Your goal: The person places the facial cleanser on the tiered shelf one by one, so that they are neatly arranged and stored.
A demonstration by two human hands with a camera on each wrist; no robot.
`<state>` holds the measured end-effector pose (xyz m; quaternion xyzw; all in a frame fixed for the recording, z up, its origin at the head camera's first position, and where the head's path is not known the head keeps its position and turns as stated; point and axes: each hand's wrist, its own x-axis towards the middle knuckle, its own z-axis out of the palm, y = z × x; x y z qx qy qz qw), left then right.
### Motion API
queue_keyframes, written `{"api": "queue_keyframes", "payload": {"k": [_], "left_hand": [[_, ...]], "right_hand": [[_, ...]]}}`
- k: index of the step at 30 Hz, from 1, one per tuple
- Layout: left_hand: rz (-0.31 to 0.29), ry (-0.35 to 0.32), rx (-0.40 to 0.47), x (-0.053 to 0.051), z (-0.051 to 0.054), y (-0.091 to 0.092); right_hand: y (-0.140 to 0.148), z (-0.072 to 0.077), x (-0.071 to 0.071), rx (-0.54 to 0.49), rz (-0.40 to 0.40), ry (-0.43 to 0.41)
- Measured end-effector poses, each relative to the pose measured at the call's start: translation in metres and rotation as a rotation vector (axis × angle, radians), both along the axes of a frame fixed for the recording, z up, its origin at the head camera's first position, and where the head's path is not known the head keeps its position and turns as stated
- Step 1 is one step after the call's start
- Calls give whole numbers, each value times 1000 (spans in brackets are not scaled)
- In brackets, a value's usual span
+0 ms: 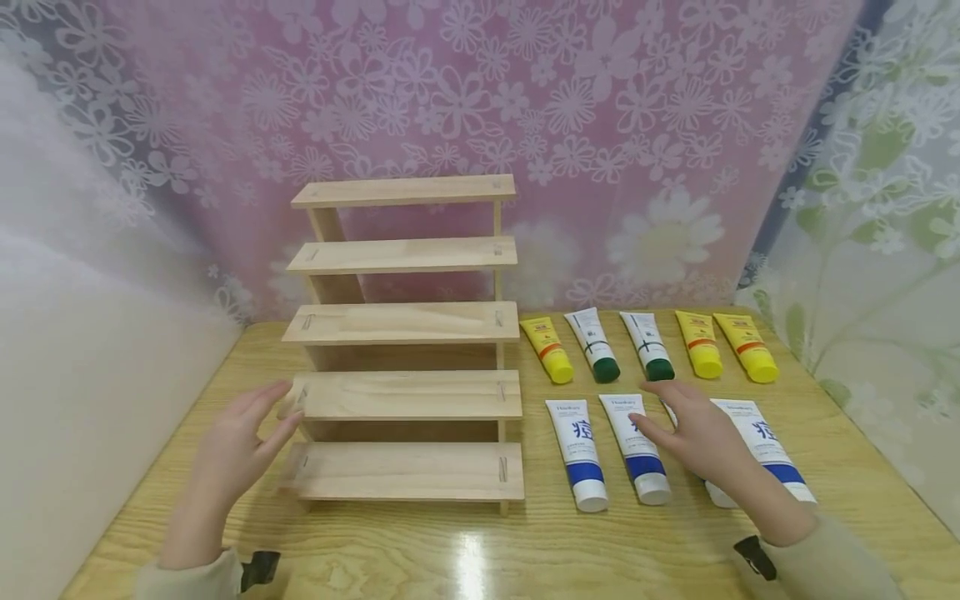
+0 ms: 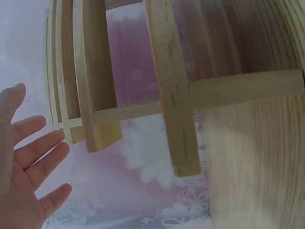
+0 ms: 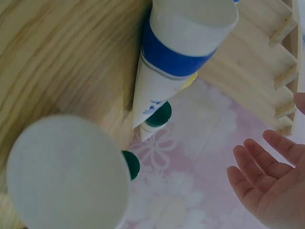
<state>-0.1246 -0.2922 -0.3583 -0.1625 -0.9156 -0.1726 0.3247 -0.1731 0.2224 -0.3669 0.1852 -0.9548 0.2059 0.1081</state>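
Note:
My left hand [image 1: 232, 437] hovers by the left side of a tiered wooden rack [image 1: 405, 471], fingers spread; in the left wrist view the fingers hold nothing. Over the front row of white-and-blue tubes is my right hand [image 1: 701, 429], its fingers loosely extended and nothing gripped. It partly hides one tube behind it. Plainly visible in that row are a left tube [image 1: 576, 450], a second tube [image 1: 636, 446] and a wide right one [image 1: 757, 442]. The right wrist view shows a blue-banded tube [image 3: 176, 52] and a large white cap [image 3: 69, 174] close to the camera.
Behind lie yellow tubes, one [image 1: 547, 348] beside the rack and two at the right, around white tubes with green caps [image 1: 606, 369]. A floral curtain [image 1: 450, 100] hangs behind the wooden table [image 1: 390, 554]. White fabric [image 1: 90, 317] borders the left side.

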Motion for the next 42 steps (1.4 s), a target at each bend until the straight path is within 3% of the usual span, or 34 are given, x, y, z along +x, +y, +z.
{"api": "queue_keyframes", "payload": {"k": [8,16,28,38,42], "left_hand": [[-51,56,-6,-9,-6,-3],[-59,54,33,-16,-13,-4],[-36,-81,24,-24,-17,0],[-54,-101,9,-29,-20,-1],[-72,-78,9,-31,-22,0]], "right_hand": [[-14,-6,-1,-26,39,-76],[-21,-20,-5,-52,95,-96],[-34,-34,-8,-46,107,-224],[-42,-34,-8,-54,106,-330],[-44,-36,-10,-59,107,-376]]}}
